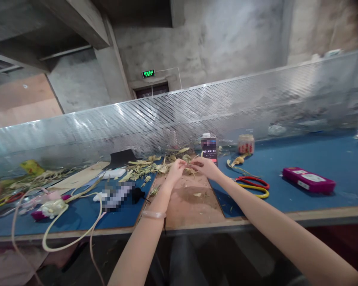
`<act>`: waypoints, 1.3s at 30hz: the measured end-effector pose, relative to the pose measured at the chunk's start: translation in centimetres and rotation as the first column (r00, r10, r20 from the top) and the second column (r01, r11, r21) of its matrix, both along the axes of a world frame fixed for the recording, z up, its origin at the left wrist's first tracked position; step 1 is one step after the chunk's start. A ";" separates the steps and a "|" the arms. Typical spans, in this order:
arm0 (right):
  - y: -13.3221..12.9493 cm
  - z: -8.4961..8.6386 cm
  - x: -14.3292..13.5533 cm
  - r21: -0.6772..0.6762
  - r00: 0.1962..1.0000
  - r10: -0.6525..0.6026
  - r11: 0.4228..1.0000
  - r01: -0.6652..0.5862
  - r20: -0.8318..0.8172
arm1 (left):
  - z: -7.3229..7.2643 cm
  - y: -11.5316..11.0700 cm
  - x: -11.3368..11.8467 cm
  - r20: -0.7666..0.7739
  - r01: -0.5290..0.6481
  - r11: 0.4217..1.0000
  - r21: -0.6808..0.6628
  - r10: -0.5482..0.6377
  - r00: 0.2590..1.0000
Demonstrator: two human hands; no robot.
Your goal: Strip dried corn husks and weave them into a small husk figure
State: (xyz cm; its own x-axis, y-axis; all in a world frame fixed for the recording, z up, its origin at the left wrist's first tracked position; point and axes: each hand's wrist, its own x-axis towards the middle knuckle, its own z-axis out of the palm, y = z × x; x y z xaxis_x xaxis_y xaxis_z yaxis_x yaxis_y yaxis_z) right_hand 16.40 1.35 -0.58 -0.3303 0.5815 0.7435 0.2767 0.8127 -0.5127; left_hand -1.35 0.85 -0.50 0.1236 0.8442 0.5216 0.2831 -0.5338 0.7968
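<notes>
My left hand [176, 170], with a pale bangle [154, 214] on its wrist, is raised over the brown board [186, 202]. My right hand [207, 168] meets it from the other side, fingertips almost touching. Both hands are closed in a pinch; whatever lies between the fingers is too small and blurred to name. Dried, curled leaf-like plant pieces [140, 170] are heaped behind and to the left of my hands. A few scraps, one of them a pale flake [197, 194], lie on the board.
A phone [209, 150] showing a timer stands behind my right hand. To the right are scissors [253, 186] with red and yellow handles, a jar [246, 144] and a purple box [308, 180]. Loose cables [47, 238] hang over the left table edge. A perforated metal screen [137, 115] runs behind.
</notes>
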 end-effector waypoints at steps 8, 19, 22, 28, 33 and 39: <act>0.1 0.0 0.0 -0.023 0.999 -0.032 0.999 0.031 -0.039 | 1.1 -0.9 0.8 0.082 -0.003 0.995 -0.096 0.011 0.997; -1.6 0.9 -0.4 0.030 1.000 0.006 1.000 -0.007 0.009 | 1.1 -1.9 1.0 0.070 0.012 0.992 -0.124 -0.003 0.998; -2.2 1.1 -0.4 -0.051 0.997 0.054 0.997 -0.057 -0.055 | 1.1 -1.7 0.9 0.130 0.041 0.991 -0.129 -0.024 0.991; -2.6 1.3 -0.5 -0.068 0.978 -0.055 0.997 0.042 -0.201 | 1.5 -2.1 1.3 0.230 0.029 0.989 -0.142 0.005 0.973; -2.0 0.7 -0.8 0.032 0.973 -0.222 0.974 0.225 -0.067 | 1.5 -2.1 1.3 0.299 0.010 0.989 -0.150 0.035 0.953; -3.2 0.7 -1.5 0.150 0.855 -0.515 0.851 0.503 0.054 | 1.1 -1.1 0.9 0.341 -0.081 0.989 -0.123 0.119 0.933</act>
